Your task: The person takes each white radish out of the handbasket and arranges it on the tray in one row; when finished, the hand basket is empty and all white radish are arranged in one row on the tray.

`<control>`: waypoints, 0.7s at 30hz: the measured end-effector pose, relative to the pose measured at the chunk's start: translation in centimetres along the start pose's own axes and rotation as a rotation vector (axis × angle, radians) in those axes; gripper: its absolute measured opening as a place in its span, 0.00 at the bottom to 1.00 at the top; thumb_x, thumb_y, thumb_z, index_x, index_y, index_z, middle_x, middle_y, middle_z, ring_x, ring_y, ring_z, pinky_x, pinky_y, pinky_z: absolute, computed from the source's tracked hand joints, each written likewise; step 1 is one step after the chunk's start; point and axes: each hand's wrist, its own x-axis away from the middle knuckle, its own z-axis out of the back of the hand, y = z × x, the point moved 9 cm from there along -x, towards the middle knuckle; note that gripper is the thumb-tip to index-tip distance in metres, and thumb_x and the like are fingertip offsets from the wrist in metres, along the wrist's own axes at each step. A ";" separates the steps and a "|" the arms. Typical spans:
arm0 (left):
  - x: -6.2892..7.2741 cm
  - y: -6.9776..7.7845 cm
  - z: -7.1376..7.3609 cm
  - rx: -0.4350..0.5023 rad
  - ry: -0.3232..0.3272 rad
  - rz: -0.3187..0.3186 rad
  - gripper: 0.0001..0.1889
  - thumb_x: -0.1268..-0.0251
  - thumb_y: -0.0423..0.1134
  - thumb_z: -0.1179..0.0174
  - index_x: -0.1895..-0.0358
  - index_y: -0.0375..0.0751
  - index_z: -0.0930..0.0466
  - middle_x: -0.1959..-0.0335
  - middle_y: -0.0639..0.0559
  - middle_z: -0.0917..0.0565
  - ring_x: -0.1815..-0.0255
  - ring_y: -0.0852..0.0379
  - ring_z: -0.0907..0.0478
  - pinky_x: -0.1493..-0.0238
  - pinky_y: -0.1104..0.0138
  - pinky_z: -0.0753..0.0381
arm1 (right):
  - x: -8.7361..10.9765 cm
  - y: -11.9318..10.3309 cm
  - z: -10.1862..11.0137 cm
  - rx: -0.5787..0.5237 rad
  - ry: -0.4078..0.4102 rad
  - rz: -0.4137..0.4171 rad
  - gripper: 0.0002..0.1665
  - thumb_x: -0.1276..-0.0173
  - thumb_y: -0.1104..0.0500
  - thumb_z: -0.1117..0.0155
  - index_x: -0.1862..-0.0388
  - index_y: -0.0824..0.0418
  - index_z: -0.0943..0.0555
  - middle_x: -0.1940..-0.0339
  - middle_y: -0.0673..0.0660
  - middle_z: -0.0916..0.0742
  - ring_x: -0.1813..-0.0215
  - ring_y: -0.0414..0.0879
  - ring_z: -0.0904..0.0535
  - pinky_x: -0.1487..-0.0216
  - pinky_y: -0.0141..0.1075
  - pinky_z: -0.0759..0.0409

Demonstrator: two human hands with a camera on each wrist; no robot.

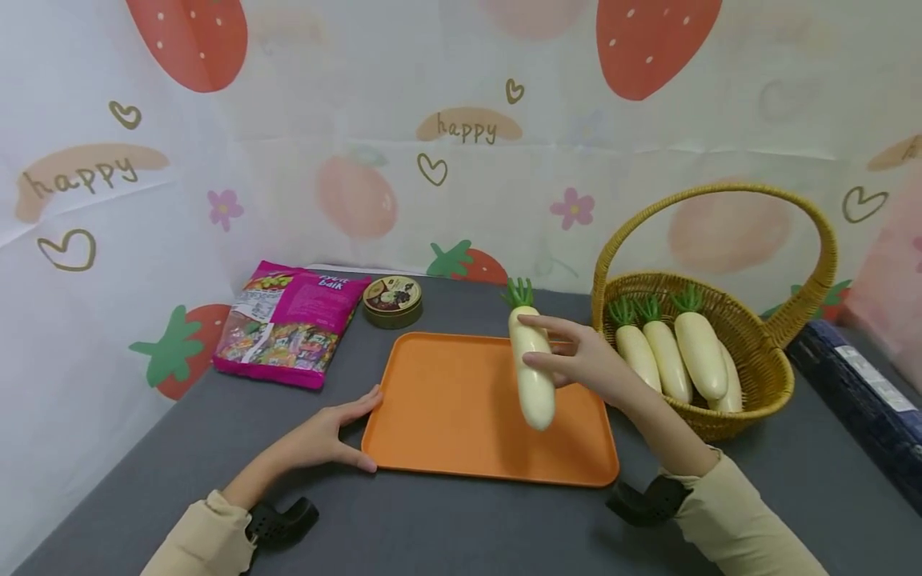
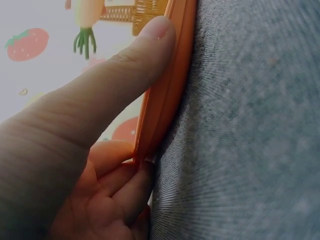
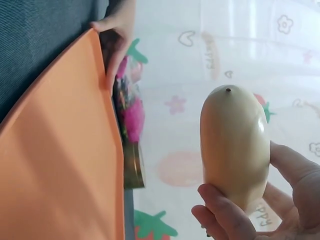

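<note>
A white radish (image 1: pixel 535 384) with a short green top is held over the right part of the orange tray (image 1: pixel 446 400). My right hand (image 1: pixel 579 356) grips it from the side, thumb and fingers around its body; its rounded tip points toward me. The right wrist view shows the radish (image 3: pixel 234 145) tip-first, with fingertips along its sides. My left hand (image 1: pixel 324 436) rests at the tray's left edge, thumb by the near corner and fingers farther up the side. In the left wrist view, the thumb (image 2: pixel 127 65) overlaps the tray rim (image 2: pixel 165 105).
At right stands a wicker basket (image 1: pixel 774 376) with a tall handle, holding several white radishes (image 1: pixel 699 352). A pink candy bag (image 1: pixel 291 320) and a round tin (image 1: pixel 392 302) lie behind the tray at left. A dark folded cloth (image 1: pixel 857 400) lies at far right, and a printed curtain (image 1: pixel 288 104) hangs behind.
</note>
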 end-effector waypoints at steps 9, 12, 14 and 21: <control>-0.1 0.0 -0.1 0.050 -0.005 0.009 0.47 0.53 0.45 0.32 0.32 0.34 0.50 0.32 0.40 0.51 0.33 0.44 0.56 0.40 0.47 0.52 | -3.7 -0.4 -3.8 -0.095 -0.002 0.024 0.32 0.39 0.58 0.38 0.36 0.54 0.33 0.39 0.60 0.32 0.44 0.57 0.31 0.66 0.45 0.21; -0.2 0.0 -0.1 0.065 -0.006 0.017 0.47 0.52 0.45 0.32 0.32 0.35 0.51 0.31 0.41 0.51 0.33 0.44 0.55 0.40 0.47 0.53 | -4.8 -0.5 -5.0 -0.105 -0.006 0.020 0.30 0.39 0.59 0.38 0.37 0.53 0.32 0.40 0.59 0.31 0.44 0.55 0.31 0.67 0.44 0.21; -0.1 -0.1 -0.1 0.087 -0.007 0.027 0.47 0.52 0.45 0.33 0.31 0.36 0.51 0.31 0.41 0.51 0.33 0.44 0.56 0.39 0.46 0.54 | -5.5 -0.4 -5.8 -0.115 -0.008 0.018 0.30 0.40 0.58 0.38 0.37 0.53 0.31 0.41 0.59 0.31 0.46 0.54 0.29 0.67 0.44 0.21; 0.2 -0.4 -0.2 0.109 -0.013 0.025 0.47 0.53 0.45 0.32 0.32 0.36 0.49 0.31 0.41 0.51 0.33 0.44 0.56 0.39 0.46 0.55 | -7.3 0.4 -8.8 -0.181 -0.052 -0.001 0.30 0.39 0.59 0.39 0.37 0.56 0.31 0.43 0.63 0.31 0.53 0.54 0.25 0.68 0.44 0.21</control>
